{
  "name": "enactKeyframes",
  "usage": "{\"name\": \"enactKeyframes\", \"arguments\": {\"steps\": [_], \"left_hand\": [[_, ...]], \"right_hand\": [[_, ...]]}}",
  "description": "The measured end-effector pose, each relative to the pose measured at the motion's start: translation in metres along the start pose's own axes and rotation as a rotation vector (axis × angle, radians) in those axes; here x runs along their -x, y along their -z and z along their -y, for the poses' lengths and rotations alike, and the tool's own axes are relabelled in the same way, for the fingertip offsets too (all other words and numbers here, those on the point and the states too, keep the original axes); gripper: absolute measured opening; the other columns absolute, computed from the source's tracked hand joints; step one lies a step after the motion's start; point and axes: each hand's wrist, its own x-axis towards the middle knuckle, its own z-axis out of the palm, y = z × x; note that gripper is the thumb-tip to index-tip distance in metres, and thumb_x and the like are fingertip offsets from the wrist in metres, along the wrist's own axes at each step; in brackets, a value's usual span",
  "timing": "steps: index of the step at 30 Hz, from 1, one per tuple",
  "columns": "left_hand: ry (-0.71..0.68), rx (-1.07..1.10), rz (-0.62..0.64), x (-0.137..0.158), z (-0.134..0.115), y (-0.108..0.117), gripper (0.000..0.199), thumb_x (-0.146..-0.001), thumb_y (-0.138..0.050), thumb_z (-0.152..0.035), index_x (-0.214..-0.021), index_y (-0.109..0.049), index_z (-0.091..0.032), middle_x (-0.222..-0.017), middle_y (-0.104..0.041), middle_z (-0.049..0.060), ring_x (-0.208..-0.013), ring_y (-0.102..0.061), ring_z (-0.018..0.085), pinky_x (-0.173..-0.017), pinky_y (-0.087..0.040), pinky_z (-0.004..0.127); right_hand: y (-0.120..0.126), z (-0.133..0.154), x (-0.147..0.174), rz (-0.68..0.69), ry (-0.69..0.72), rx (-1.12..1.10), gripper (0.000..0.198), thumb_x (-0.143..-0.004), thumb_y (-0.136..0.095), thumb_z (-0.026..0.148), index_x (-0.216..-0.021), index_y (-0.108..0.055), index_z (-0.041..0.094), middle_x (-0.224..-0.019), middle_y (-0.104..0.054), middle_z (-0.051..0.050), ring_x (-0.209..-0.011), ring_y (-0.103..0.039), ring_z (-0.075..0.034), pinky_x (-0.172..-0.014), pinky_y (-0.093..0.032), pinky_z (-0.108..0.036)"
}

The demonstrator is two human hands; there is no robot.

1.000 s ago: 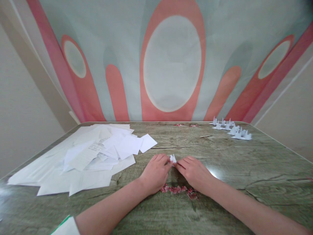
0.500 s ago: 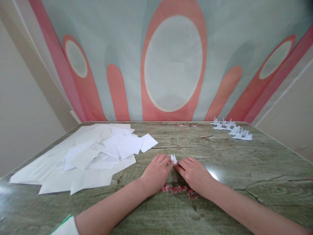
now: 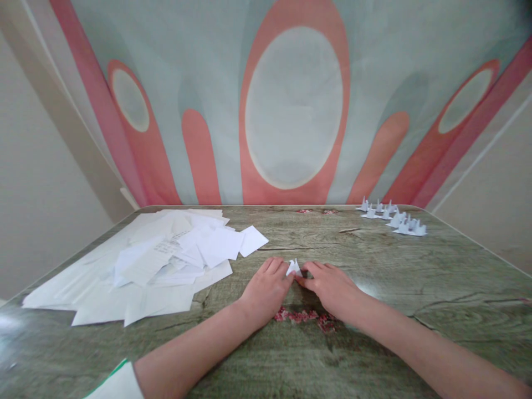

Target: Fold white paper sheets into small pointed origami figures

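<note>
A small white folded paper crane (image 3: 293, 267) is at the middle of the table, its points sticking upward. My left hand (image 3: 269, 285) is closed on its left side, thumb near its lower front edge. My right hand (image 3: 328, 285) has its thumb and forefinger at the crane's right side, pinching its lower edge. The fingertips partly hide the crane's base. Several finished white paper cranes (image 3: 393, 216) stand in a group at the back right, well away from both hands.
A wide, loose pile of white paper sheets (image 3: 166, 266) covers the table's left part, some with writing. A white paper square (image 3: 253, 240) lies at its right edge. The wood-patterned table (image 3: 374, 366) ends at a backdrop (image 3: 224, 111) with red shapes.
The paper crane now shows wider and more upright between my fingers. My right hand's fingers have shifted slightly around its right side. The camera view has moved a little.
</note>
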Motion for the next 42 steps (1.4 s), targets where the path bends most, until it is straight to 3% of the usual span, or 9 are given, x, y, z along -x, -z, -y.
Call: {"name": "enactKeyframes", "arguments": {"steps": [16,27,34,42], "left_hand": [[0.031,-0.062,0.059,0.003,-0.001,0.008,0.027,-0.086,-0.043,-0.019,-0.109,-0.057,-0.016,-0.109,-0.057,0.011,-0.114,-0.042,0.027,-0.098,-0.029,0.041],[-0.102,-0.132,0.034,-0.001,-0.003,-0.001,0.022,-0.082,-0.049,-0.018,-0.098,-0.062,-0.010,-0.109,-0.058,0.012,-0.110,-0.045,0.026,-0.099,-0.028,0.038],[-0.107,-0.047,0.044,-0.001,0.003,-0.002,0.021,-0.082,-0.049,-0.016,-0.100,-0.059,-0.011,-0.101,-0.059,0.010,-0.103,-0.048,0.023,-0.092,-0.036,0.035],[-0.093,0.039,0.023,0.000,0.005,-0.004,0.022,-0.084,-0.048,-0.014,-0.103,-0.057,-0.009,-0.096,-0.058,0.011,-0.101,-0.048,0.024,-0.089,-0.039,0.036]], "right_hand": [[0.007,0.000,0.003,0.043,-0.033,-0.023,0.034,-0.087,-0.043,0.015,-0.114,-0.059,0.029,-0.104,-0.056,-0.010,-0.093,-0.055,-0.024,-0.072,-0.042,-0.033],[0.002,0.005,0.010,0.008,-0.028,0.075,0.044,-0.080,-0.049,0.008,-0.118,-0.055,0.028,-0.095,-0.058,-0.008,-0.083,-0.057,-0.022,-0.067,-0.040,-0.032],[-0.008,0.014,0.008,-0.030,-0.017,0.162,0.032,-0.083,-0.046,0.008,-0.111,-0.057,0.019,-0.094,-0.060,-0.008,-0.083,-0.057,-0.022,-0.070,-0.040,-0.033],[-0.023,0.019,0.004,-0.156,0.003,0.201,0.034,-0.081,-0.046,0.008,-0.114,-0.053,0.012,-0.091,-0.059,-0.010,-0.081,-0.054,-0.024,-0.068,-0.039,-0.037]]}}
